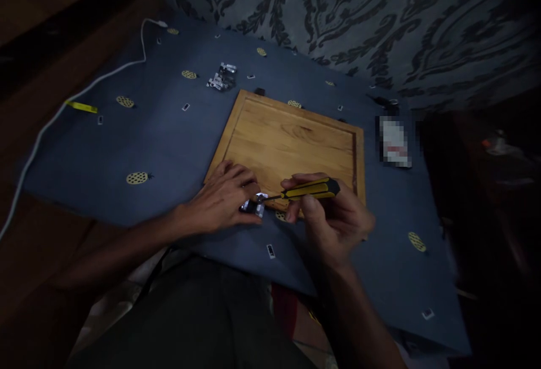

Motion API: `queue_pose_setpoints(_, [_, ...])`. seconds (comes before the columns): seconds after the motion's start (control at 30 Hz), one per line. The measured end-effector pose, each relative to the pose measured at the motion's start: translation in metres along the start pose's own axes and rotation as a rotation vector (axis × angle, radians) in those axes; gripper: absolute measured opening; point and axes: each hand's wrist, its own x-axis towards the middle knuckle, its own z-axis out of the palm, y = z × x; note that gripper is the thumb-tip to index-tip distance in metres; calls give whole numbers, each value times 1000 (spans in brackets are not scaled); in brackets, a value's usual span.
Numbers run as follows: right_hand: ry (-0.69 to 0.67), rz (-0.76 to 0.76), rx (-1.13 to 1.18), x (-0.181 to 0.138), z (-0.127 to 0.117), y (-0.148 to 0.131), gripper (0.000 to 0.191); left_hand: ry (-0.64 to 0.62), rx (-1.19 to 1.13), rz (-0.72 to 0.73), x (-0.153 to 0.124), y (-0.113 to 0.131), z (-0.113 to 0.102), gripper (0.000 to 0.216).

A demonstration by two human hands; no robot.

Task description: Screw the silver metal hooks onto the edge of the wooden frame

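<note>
My right hand [333,217] is closed around a yellow and black screwdriver [310,189], its shaft pointing left. The tip meets a small shiny metal piece [259,207] at the near edge of a framed wooden panel [296,143]; it looks like a cabinet hinge. My left hand [228,197] lies over the panel's near left corner, with thumb and fingers gripping around this hinge and hiding part of it. The panel rests flat on a blue cloth with a pineapple print.
Several similar metal hinges [222,78] lie in a pile behind the panel. A white cable [97,80] runs along the left side, near a yellow strip [83,107]. To the right are a blurred-out pack [394,142] and a dark tool [384,102]. A patterned wall [338,14] borders the back.
</note>
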Motion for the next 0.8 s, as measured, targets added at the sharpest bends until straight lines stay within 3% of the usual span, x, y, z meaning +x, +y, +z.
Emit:
queue_pose_setpoints(0.3, [11, -13, 39, 9, 7, -3, 18, 1, 20, 0, 1, 0, 2, 45])
queue_pose_setpoints(0.63, [-267, 64, -38, 22, 6, -17, 17, 0, 13, -6, 0, -3, 7, 52])
queue_pose_setpoints(0.8, [-279, 77, -56, 27, 9, -19, 19, 12, 17, -13, -2, -4, 10, 53])
